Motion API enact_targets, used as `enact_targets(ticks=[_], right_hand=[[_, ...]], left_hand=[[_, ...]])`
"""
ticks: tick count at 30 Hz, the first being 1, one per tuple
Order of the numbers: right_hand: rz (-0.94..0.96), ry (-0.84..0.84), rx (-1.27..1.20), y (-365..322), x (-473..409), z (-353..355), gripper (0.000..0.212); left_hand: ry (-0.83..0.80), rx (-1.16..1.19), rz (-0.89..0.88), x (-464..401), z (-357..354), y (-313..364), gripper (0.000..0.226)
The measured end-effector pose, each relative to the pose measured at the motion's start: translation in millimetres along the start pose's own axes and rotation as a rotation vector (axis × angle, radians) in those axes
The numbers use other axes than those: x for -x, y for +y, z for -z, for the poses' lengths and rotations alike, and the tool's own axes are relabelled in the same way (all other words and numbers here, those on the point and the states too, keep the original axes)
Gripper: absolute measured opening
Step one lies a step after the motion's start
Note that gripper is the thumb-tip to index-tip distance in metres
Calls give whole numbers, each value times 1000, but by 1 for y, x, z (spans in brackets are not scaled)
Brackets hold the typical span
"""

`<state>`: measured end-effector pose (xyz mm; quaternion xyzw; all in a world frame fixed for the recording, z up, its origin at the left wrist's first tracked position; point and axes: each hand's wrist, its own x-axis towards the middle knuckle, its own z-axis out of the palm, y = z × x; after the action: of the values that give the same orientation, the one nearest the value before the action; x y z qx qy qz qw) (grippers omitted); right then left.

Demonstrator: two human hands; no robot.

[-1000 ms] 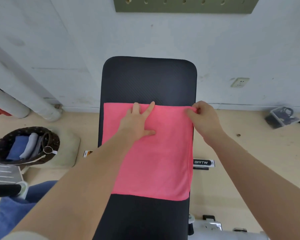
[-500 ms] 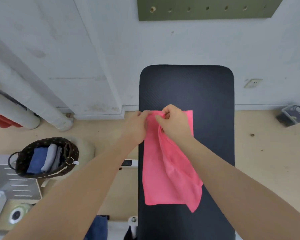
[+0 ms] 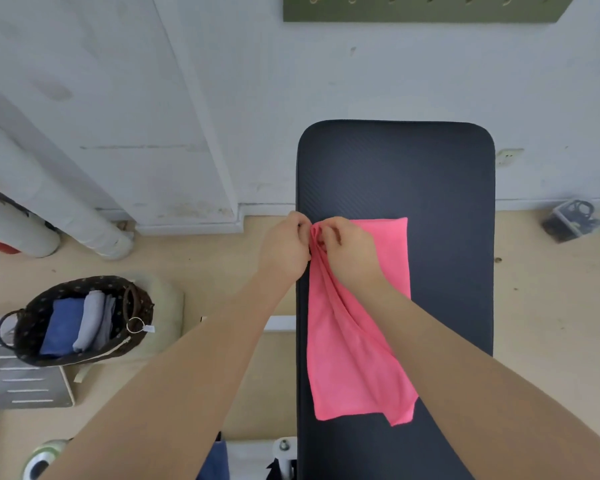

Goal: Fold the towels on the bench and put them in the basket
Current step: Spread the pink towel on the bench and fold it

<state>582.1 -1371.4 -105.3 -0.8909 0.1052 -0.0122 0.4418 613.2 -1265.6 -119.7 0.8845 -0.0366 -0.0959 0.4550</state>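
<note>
On the bench (image 3: 395, 174), along its left side, lies the pink towel (image 3: 354, 358), doubled lengthwise but slack: one layer bunches into long ridges running back from the far-left corner, and a loose corner pokes out past the near edge.

Left hand (image 3: 284, 247) and right hand (image 3: 350, 251) sit close together at that far-left corner of the towel, at the bench's left rim. Both have fingers curled in on the cloth, pinching the stacked corners. Right forearm crosses over the towel's middle.

Left of the bench, on the floor, stands the basket (image 3: 28, 327), well apart from the towel. It holds a blue towel (image 3: 63, 327) and a grey towel (image 3: 90, 320), folded and stood on edge.

Handling, as judged: the towel looks thin, light and limp, with no stiffness of its own; it will sag wherever unsupported and will not stay square by itself. The bench top looks grippy enough to hold a laid edge. Best hold is at corners and along edges, pinched with layers matched; a mid-cloth grab would likely spoil the fold. Ridges probably need smoothing flat before the next fold.
</note>
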Motion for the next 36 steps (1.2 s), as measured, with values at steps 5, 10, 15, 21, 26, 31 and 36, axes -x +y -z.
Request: enact_targets(ticks=[5, 10, 15, 21, 26, 31, 36], right_hand=[[67, -206, -52, 8, 10, 12, 48], [-48, -45, -10, 40, 36, 35, 37], [158, -259, 457, 72, 49, 47, 52], [44, -374, 249, 68, 31, 51, 47], [101, -473, 166, 77, 44, 68, 73], [127, -573, 195, 89, 49, 71, 79], [151, -616, 255, 87, 53, 71, 78]], left_hand=[[29, -98, -35, -1, -2, 6, 24], [71, -175, -33, -3, -8, 8, 14], [124, -270, -61, 6, -10, 16, 9], [85, -586, -732, 76, -47, -10, 23], [-284, -923, -967, 114, -71, -36, 22], [-348, -888, -874, 117, -75, -30, 29], [-486, -997, -817, 130, -47, -45, 23]])
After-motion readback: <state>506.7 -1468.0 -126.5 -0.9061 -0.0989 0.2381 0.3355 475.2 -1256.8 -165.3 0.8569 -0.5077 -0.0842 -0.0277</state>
